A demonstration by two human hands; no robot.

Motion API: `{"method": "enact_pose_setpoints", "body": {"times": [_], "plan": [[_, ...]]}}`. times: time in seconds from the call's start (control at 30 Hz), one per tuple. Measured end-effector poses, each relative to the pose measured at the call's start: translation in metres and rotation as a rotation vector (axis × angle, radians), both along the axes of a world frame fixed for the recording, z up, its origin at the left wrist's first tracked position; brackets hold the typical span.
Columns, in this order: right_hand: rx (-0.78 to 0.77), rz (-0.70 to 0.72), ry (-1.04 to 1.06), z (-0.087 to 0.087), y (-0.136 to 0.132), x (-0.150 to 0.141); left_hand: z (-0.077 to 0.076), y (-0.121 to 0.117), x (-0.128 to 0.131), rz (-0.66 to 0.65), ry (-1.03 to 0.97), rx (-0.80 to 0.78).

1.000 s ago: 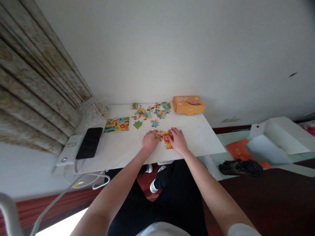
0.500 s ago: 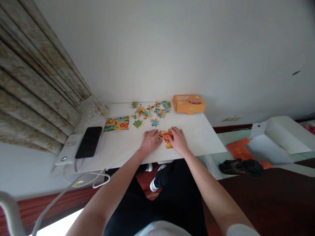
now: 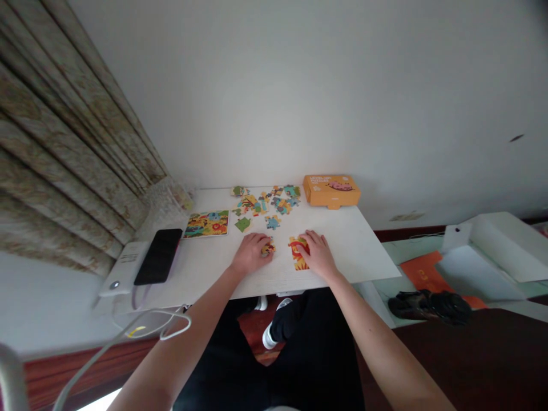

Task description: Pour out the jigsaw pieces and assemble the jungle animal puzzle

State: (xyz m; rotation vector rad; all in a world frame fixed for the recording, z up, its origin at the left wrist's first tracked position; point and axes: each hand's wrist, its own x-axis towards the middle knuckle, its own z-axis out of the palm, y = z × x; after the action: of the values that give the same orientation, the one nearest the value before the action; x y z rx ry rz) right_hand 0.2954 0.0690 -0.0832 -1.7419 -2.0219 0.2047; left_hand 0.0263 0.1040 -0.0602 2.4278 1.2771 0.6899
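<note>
My left hand [image 3: 250, 253] rests on the white tabletop, its fingers curled round a small yellow puzzle piece [image 3: 269, 248]. Across a short gap, my right hand [image 3: 320, 254] grips the right side of a red and yellow puzzle section [image 3: 299, 262], with the thumb lying over its printed side. The fingers partly cover both pieces. Just beyond my left hand lie a blue puzzle piece [image 3: 273, 222] and a green one [image 3: 242, 224]. Farther back, several loose puzzle pieces [image 3: 283, 204] are scattered. A finished-looking animal picture [image 3: 207, 223] lies to the left.
An orange puzzle box [image 3: 332, 192] stands by the wall. On the table's left are a black phone [image 3: 158, 257], a white box [image 3: 124, 265] and clear bubble wrap [image 3: 160, 202]. White cables [image 3: 175, 325] hang off the left edge. A low shelf at right holds a white open box [image 3: 492, 257].
My hands have drawn apart. The left one moved leftward with the small yellow piece, opening a gap to the red and yellow section under my right hand. The view tilted slightly.
</note>
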Motion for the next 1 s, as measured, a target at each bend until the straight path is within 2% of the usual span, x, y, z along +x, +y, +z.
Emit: {"method": "enact_pose_setpoints", "body": {"times": [0.13, 0.3, 0.43, 0.6, 0.7, 0.8, 0.93, 1.0], "plan": [[0.003, 0.005, -0.013, -0.002, 0.002, 0.011, -0.001, 0.001, -0.016, -0.068, 0.007, 0.002], [0.004, 0.014, -0.022, -0.004, 0.002, 0.013, 0.000, -0.002, -0.024, -0.044, 0.008, -0.005], [0.003, 0.019, -0.015, -0.005, 0.007, 0.018, -0.001, -0.004, -0.042, -0.046, 0.025, 0.003], [0.084, 0.005, 0.058, 0.003, 0.033, 0.011, -0.006, -0.003, -0.050, 0.210, 0.070, 0.033], [0.086, 0.076, 0.133, 0.011, 0.063, -0.021, -0.006, -0.003, -0.045, 0.288, 0.109, 0.033], [0.027, 0.191, 0.162, 0.021, 0.097, -0.074, -0.007, -0.003, -0.041, 0.315, 0.109, 0.016], [-0.048, 0.312, 0.094, 0.030, 0.138, -0.144, -0.009, -0.001, -0.040, 0.323, 0.104, -0.011], [-0.090, 0.313, 0.029, 0.034, 0.153, -0.168, -0.009, 0.000, -0.040, 0.317, 0.131, -0.020]]}}
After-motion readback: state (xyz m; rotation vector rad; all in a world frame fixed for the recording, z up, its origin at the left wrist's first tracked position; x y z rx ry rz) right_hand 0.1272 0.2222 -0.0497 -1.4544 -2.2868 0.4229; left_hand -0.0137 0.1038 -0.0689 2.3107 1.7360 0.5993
